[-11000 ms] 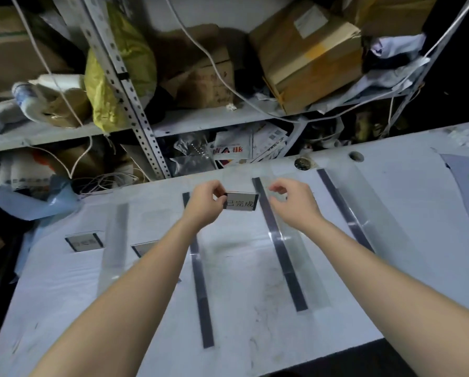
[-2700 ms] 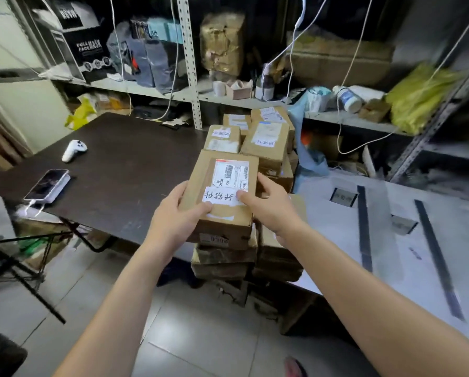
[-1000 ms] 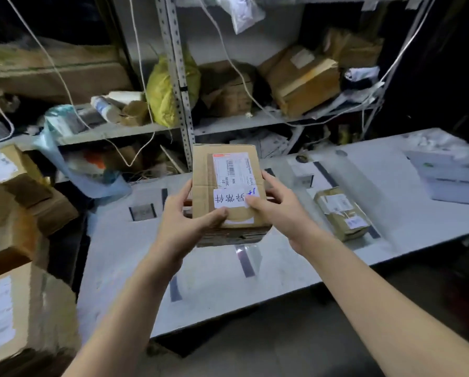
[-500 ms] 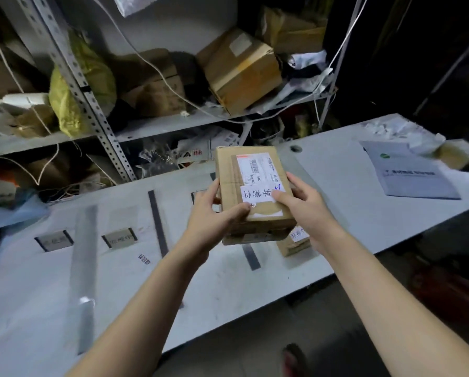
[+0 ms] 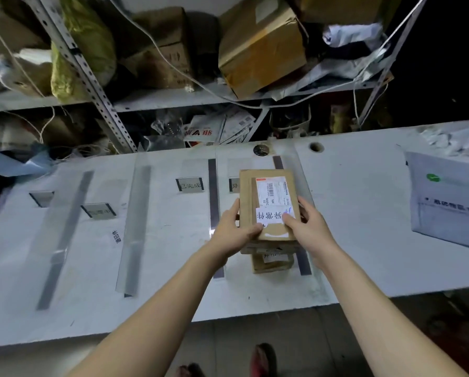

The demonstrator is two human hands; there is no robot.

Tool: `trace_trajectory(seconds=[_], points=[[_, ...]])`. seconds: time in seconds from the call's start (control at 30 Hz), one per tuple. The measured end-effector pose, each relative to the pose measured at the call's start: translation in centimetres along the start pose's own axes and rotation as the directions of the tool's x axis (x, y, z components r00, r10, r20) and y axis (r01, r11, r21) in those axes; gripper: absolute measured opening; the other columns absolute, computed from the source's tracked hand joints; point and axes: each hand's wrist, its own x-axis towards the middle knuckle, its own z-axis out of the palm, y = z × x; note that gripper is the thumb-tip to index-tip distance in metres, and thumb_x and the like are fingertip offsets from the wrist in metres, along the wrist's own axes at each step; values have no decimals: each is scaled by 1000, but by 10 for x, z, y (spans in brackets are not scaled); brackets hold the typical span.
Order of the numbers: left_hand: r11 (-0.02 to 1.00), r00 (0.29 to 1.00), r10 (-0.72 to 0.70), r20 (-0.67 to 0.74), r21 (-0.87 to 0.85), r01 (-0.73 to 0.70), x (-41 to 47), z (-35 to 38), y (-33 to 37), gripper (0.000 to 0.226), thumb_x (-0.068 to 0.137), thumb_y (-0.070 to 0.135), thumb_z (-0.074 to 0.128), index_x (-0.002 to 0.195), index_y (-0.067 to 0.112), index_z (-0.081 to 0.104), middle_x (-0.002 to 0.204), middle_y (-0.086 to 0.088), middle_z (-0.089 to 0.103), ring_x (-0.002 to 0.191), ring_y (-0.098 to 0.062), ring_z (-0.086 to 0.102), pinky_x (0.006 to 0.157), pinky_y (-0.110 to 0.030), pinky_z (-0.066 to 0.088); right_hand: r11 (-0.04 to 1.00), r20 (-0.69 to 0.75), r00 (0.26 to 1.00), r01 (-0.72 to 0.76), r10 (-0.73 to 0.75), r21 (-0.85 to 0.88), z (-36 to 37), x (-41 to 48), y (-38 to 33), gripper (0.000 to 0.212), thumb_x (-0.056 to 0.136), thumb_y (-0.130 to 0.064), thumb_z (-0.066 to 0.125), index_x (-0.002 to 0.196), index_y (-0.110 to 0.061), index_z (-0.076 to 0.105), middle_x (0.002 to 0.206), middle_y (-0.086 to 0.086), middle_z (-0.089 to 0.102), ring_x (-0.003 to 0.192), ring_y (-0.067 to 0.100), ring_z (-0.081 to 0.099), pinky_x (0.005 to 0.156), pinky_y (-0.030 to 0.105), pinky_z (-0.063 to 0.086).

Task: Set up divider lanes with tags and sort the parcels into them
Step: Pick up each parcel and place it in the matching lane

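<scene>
A brown cardboard parcel (image 5: 268, 194) with a shipping label and a handwritten white tag is held over the rightmost lane of the white table (image 5: 350, 213). My left hand (image 5: 234, 231) grips its near left side and my right hand (image 5: 307, 227) grips its near right corner. Under it lies a second, smaller parcel (image 5: 271, 263), mostly hidden. Dark divider strips (image 5: 213, 202) mark the lanes. Small tag plates (image 5: 190, 184) stand at the lane heads; the rightmost tag (image 5: 234, 185) is half hidden behind the held parcel.
A grey mailer bag (image 5: 445, 202) lies at the table's right end. Behind the table, metal shelves (image 5: 97, 85) hold boxes, bags and cables. Two more tag plates (image 5: 98, 210) stand in the left lanes. A foot shows on the floor below the table's near edge.
The parcel has moved from in front of my chest down and forward over the rightmost lane, above the smaller parcel. The view has swung to face the table squarely.
</scene>
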Motion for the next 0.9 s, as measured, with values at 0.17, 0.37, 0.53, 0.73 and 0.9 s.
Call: trace_trajectory(seconds=[0.17,0.37,0.53,0.73,0.9], points=[[997,998,-57,-4,59,58,-3,-6,-12,72,87,32,78,144,55,39,126,17,61,107,-9,67,83,-27,60,990,17,1000,7,-4,-143,1,5,3,62,94,-20,69,149,-35,43,136,-11,61,119,10,60,99,40,55],[875,993,51,-109,484,8,-25,-62,2,80,94,35,65,161,31,22,155,2,44,137,-20,48,110,-37,44,722,21,940,277,-341,-634,49,3,-48,56,89,-25,63,143,-26,50,147,-1,50,135,26,45,104,44,44],[608,961,172,-217,791,70,-71,-161,6,76,96,39,58,161,34,19,159,8,34,140,-21,41,102,-41,49,536,281,874,468,-396,-702,132,-8,-99,57,93,-32,64,148,-23,49,161,1,36,149,24,27,120,44,27],[557,881,200,-430,789,258,-148,-298,-20,70,94,42,59,157,30,29,151,4,43,136,-25,45,101,-43,49,364,490,761,639,-425,-677,261,-54,-142,59,95,-38,62,150,-26,45,160,-4,39,147,21,31,117,43,33],[527,820,252,-514,784,330,-220,-412,-47,64,95,45,59,153,30,37,152,4,44,133,-23,48,96,-38,49,269,570,684,716,-456,-644,378,-114,-173,59,94,-37,61,149,-27,44,156,-5,44,144,22,37,114,45,38]])
